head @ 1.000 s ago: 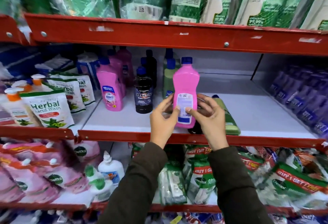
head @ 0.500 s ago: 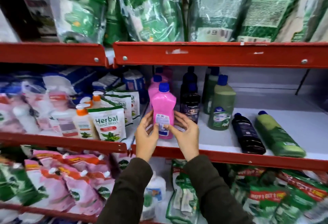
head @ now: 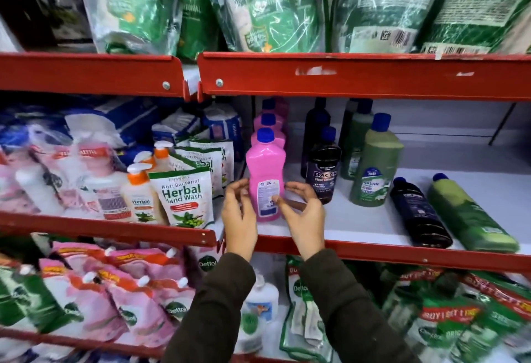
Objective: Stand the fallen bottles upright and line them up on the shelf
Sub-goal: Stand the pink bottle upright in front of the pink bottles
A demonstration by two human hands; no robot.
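Observation:
A pink bottle with a blue cap (head: 265, 173) stands upright at the front of a row of pink bottles on the white shelf (head: 359, 226). My left hand (head: 240, 216) hovers just left of it, fingers curled and apart from it. To the bottle's right is my right hand (head: 301, 213), fingers spread, only the thumb tip over the label. An upright black bottle (head: 323, 173) and an upright green bottle (head: 375, 170) head two more rows. A black bottle (head: 418, 213) and a green bottle (head: 468, 213) lie on their sides at the right.
Herbal hand wash pouches (head: 184, 193) and pump bottles (head: 139, 190) fill the neighbouring shelf on the left. Green refill pouches (head: 258, 3) hang over the red shelf rail (head: 359, 75) above. More pouches crowd the shelf below. Bare white shelf lies behind the fallen bottles.
The pink bottle was carried left and set down at the front of the pink row. Both hands have loosened off it. The view has shifted left.

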